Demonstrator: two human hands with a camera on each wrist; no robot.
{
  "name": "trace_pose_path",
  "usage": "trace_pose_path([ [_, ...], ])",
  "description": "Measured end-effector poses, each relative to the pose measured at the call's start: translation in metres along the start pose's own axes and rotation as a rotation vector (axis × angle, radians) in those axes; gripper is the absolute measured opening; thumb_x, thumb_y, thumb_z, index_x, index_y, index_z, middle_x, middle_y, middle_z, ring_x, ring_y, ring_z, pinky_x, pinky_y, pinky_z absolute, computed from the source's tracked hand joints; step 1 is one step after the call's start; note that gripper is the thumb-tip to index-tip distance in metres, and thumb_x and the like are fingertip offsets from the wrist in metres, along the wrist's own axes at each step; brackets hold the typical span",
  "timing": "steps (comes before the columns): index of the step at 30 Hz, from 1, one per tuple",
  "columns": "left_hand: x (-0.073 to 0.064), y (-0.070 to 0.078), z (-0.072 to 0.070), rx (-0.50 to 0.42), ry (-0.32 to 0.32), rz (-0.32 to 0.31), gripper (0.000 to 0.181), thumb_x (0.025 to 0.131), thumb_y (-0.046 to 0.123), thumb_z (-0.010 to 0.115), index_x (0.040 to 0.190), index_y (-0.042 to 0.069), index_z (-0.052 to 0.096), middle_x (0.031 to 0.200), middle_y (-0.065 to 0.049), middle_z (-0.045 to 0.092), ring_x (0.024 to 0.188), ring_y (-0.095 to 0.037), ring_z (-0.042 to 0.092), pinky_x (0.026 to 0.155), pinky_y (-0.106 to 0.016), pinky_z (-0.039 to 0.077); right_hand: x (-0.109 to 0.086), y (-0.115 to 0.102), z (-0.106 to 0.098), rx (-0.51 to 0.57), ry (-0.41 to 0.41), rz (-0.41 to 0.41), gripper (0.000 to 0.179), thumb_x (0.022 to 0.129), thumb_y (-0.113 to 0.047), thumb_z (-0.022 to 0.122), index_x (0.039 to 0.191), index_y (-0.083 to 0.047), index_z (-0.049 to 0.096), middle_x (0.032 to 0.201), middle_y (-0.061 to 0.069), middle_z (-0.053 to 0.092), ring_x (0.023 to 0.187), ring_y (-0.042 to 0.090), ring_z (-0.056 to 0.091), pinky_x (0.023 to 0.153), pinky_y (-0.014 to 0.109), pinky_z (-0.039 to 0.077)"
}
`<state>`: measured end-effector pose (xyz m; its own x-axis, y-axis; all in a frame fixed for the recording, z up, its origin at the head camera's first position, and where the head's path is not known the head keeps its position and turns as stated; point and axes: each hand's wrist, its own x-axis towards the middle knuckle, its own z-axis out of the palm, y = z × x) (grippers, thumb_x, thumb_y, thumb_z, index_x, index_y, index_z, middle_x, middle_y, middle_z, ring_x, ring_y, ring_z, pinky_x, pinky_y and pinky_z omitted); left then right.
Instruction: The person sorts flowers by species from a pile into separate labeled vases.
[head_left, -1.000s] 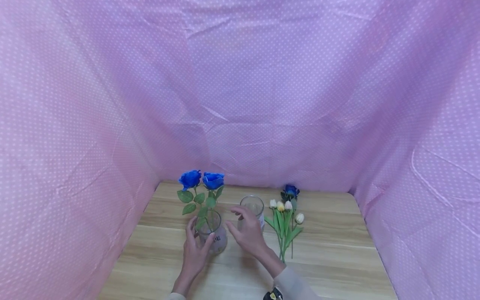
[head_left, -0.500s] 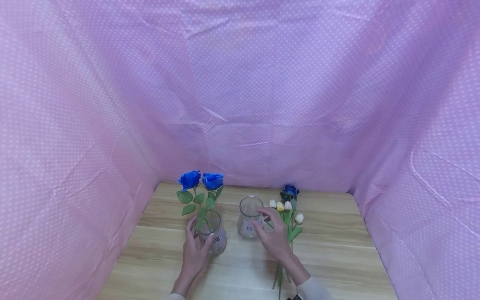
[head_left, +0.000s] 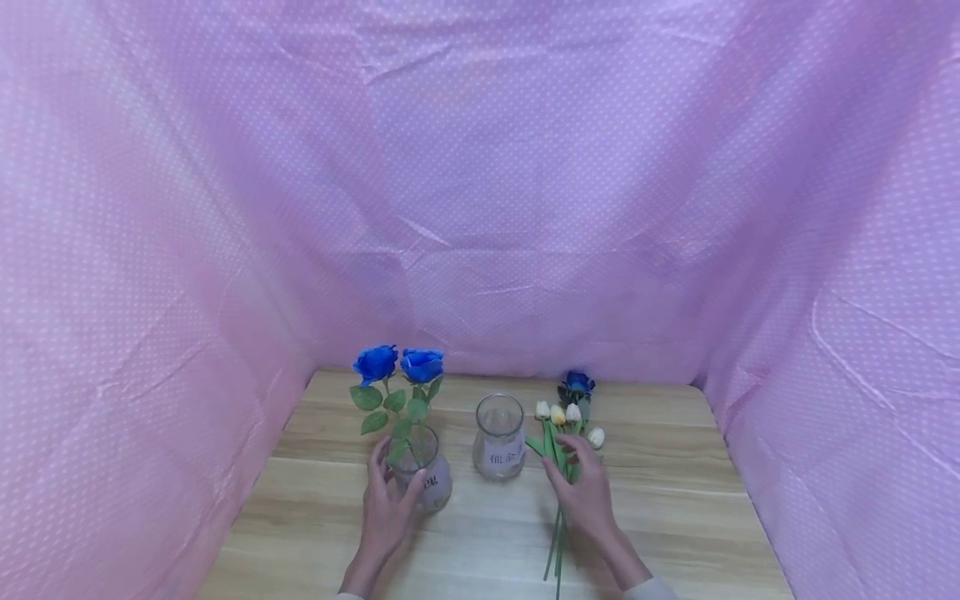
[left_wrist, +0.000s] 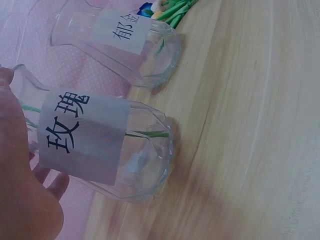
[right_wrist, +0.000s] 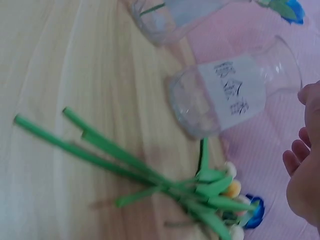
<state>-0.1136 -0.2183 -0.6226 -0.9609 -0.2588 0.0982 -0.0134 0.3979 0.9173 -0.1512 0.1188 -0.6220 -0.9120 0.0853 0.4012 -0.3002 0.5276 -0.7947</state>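
Note:
My left hand (head_left: 384, 512) holds the neck of a clear glass vase (left_wrist: 145, 165) with a handwritten paper label. Two blue roses (head_left: 376, 364) with green leaves stand upright in it, their stem ends showing through the glass. Over to the right, my right hand (head_left: 588, 496) hovers above the stems of several white and yellow tulips (head_left: 557, 414), thumb and fingers apart with nothing between them. In the right wrist view, the tulips' green stems (right_wrist: 100, 160) lie crossed on the table, apart from the hand.
A second labelled glass vase (head_left: 500, 454), without flowers, stands between the hands. Another blue rose (head_left: 577, 383) lies behind the tulips. Pink dotted cloth (head_left: 480, 208) walls in the wooden table (head_left: 337, 467) at the back and sides.
My right hand has moved away from the rose vase, passing the second vase, to over the tulips at the right. The left hand keeps its hold on the rose vase.

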Motion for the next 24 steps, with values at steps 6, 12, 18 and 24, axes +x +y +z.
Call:
trace_pose_path([
  [6, -0.002, 0.003, -0.004, -0.033, -0.009, -0.019, 0.097, 0.107, 0.044, 0.078, 0.178, 0.015, 0.018, 0.184, -0.024, 0.031, 0.168, -0.052, 0.036, 0.135, -0.074, 0.038, -0.009, 0.016, -0.008, -0.003, -0.028, 0.109, 0.050, 0.093, -0.008, 0.091, 0.139, -0.005, 0.071, 0.123, 0.010, 0.076, 0.103, 0.033, 0.073, 0.085, 0.038, 0.069],
  [12, -0.004, 0.008, -0.012, -0.053, 0.018, -0.004, 0.102, 0.107, 0.037, 0.080, 0.180, 0.013, 0.013, 0.185, -0.022, 0.031, 0.170, -0.049, 0.033, 0.139, -0.073, 0.030, -0.016, 0.030, -0.014, -0.035, -0.095, 0.230, 0.054, 0.097, -0.012, 0.088, 0.146, -0.003, 0.065, 0.131, 0.017, 0.074, 0.112, 0.033, 0.074, 0.091, 0.036, 0.070],
  [18, -0.003, 0.021, -0.023, -0.055, 0.143, 0.077, 0.101, 0.101, 0.019, 0.083, 0.180, 0.018, 0.019, 0.183, -0.014, 0.040, 0.169, -0.038, 0.037, 0.143, -0.038, 0.031, -0.025, 0.038, -0.018, -0.035, -0.128, 0.294, 0.055, 0.099, -0.013, 0.087, 0.148, -0.004, 0.065, 0.136, 0.014, 0.072, 0.117, 0.031, 0.074, 0.096, 0.028, 0.068],
  [24, 0.000, 0.036, -0.028, -0.003, 0.289, 0.166, 0.098, 0.097, 0.016, 0.084, 0.177, 0.014, 0.029, 0.178, -0.015, 0.044, 0.166, -0.041, 0.038, 0.130, -0.009, 0.023, -0.033, 0.043, -0.019, -0.050, -0.121, 0.266, 0.052, 0.098, -0.011, 0.087, 0.145, 0.000, 0.065, 0.127, 0.015, 0.074, 0.112, 0.030, 0.075, 0.095, 0.036, 0.071],
])
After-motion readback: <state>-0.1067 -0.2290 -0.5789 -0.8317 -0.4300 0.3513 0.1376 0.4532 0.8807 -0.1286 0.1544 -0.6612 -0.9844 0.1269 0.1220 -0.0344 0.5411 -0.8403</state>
